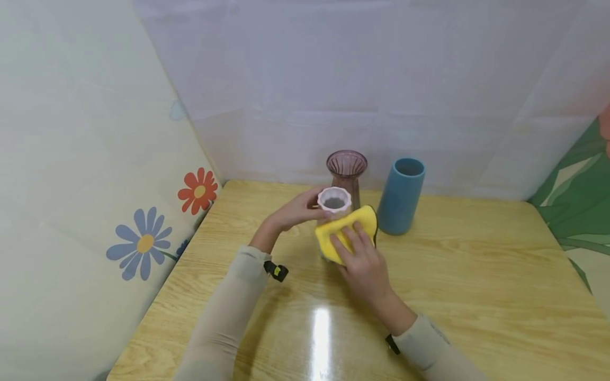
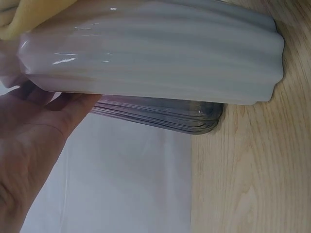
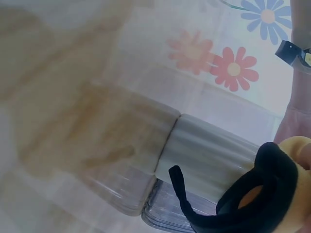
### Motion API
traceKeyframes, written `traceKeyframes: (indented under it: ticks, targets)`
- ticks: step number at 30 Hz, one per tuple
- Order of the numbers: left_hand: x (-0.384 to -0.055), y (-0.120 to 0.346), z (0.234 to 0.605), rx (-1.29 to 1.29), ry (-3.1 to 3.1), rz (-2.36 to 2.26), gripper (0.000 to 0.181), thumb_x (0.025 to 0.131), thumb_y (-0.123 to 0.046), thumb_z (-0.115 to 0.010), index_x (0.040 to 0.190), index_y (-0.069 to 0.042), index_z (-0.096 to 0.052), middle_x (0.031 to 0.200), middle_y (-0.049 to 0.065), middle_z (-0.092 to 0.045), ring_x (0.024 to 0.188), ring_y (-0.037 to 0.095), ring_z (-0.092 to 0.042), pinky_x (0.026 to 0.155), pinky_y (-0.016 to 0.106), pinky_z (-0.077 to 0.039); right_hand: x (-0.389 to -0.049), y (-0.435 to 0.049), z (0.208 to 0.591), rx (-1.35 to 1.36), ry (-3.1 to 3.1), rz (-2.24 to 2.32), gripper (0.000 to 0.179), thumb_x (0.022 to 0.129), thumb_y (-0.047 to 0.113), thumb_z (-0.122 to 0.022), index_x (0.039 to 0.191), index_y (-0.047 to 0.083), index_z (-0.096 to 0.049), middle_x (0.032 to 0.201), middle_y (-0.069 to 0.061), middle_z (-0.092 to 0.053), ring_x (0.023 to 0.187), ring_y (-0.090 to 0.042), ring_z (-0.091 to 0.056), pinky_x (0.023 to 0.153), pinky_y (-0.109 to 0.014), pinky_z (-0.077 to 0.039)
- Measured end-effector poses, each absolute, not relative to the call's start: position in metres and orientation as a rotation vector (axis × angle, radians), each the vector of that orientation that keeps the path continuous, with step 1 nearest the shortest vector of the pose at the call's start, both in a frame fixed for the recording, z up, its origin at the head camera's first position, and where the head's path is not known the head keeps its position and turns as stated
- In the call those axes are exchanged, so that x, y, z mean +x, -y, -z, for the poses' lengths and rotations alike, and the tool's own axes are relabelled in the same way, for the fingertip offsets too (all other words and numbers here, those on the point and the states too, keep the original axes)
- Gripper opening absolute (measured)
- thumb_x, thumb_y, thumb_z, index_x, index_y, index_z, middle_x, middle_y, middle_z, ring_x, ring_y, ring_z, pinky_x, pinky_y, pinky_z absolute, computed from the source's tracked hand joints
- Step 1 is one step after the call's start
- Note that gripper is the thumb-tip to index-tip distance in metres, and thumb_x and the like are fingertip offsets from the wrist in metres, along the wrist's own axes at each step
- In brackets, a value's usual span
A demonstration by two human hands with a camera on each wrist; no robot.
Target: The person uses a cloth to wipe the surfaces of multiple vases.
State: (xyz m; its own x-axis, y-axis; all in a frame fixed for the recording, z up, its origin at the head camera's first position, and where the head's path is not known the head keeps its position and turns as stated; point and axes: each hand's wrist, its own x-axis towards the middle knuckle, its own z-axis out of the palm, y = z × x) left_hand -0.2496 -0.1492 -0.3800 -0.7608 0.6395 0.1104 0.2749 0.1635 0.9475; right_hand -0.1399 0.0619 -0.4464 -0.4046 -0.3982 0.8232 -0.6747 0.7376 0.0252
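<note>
A pale, glossy fluted vase [image 1: 335,201] with a scalloped rim stands upright in front of me, its white side [image 2: 170,53] large in the left wrist view. My left hand [image 1: 301,209] grips it near the top, thumb and fingers to either side of the neck. Against its front my right hand [image 1: 368,271] holds a yellow cloth [image 1: 340,227], fingers bent over the fabric. Dark trim [image 3: 282,194] along the cloth's edge shows in the right wrist view. Most of the vase's front is hidden by the cloth in the head view.
Just behind the pale vase is a purple ribbed glass vase [image 1: 347,165] with a flared mouth. To the right stands a tall blue vase [image 1: 402,198]. The wooden table [image 1: 476,275] meets a white backdrop [image 1: 295,106] behind, with a flower-printed sheet [image 1: 95,159] at the left.
</note>
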Motion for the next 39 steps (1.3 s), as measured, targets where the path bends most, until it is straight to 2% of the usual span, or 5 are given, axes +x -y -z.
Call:
traceKeyframes:
  ticks: [7,16,22,28,39]
  targets:
    - [-0.249,0.15,0.379,0.892,-2.108,-1.633,0.079,0.088,-0.037,-0.076,0.148,0.001,-0.041,0.138,0.019,-0.055,0.128,0.032,-0.054,0.107,0.045,-0.048,-0.135,-0.067,0.453,0.841,2.118,-0.35,0.046,0.08,0.014,-0.082,0.124,0.01,-0.071,0.124,-0.017,-0.065,0.121,-0.042,-0.06,0.073,-0.045,-0.062]
    - [-0.247,0.149,0.376,0.9,-2.111,-1.626,0.063,0.092,-0.011,-0.066,0.149,0.0,-0.041,0.139,0.02,-0.055,0.129,0.034,-0.054,0.107,0.046,-0.047,-0.13,-0.069,0.456,0.88,2.17,-0.385,0.047,0.077,0.014,-0.085,0.122,0.01,-0.072,0.121,-0.017,-0.067,0.117,-0.044,-0.063,0.066,-0.046,-0.062]
    - [-0.249,0.15,0.378,0.902,-2.11,-1.627,0.065,0.091,-0.016,-0.068,0.149,-0.001,-0.042,0.14,0.019,-0.055,0.13,0.033,-0.053,0.108,0.046,-0.046,-0.129,-0.069,0.459,0.901,2.197,-0.389,0.048,0.075,0.013,-0.088,0.12,0.01,-0.073,0.117,-0.017,-0.068,0.112,-0.046,-0.065,0.061,-0.047,-0.062]
    - [-0.249,0.15,0.376,0.907,-2.109,-1.628,0.071,0.089,-0.026,-0.072,0.148,0.001,-0.042,0.139,0.019,-0.056,0.129,0.033,-0.054,0.108,0.045,-0.047,-0.128,-0.07,0.46,0.914,2.229,-0.362,0.051,0.071,0.014,-0.09,0.119,0.011,-0.073,0.115,-0.016,-0.069,0.109,-0.044,-0.066,0.065,-0.048,-0.062]
    - [-0.252,0.149,0.377,0.924,-2.073,-1.63,0.068,0.091,-0.023,-0.07,0.148,0.0,-0.042,0.14,0.02,-0.055,0.131,0.032,-0.052,0.109,0.046,-0.045,-0.126,-0.072,0.464,0.948,2.313,-0.357,0.051,0.068,0.013,-0.091,0.117,0.013,-0.073,0.114,-0.012,-0.069,0.107,-0.041,-0.067,0.063,-0.043,-0.062]
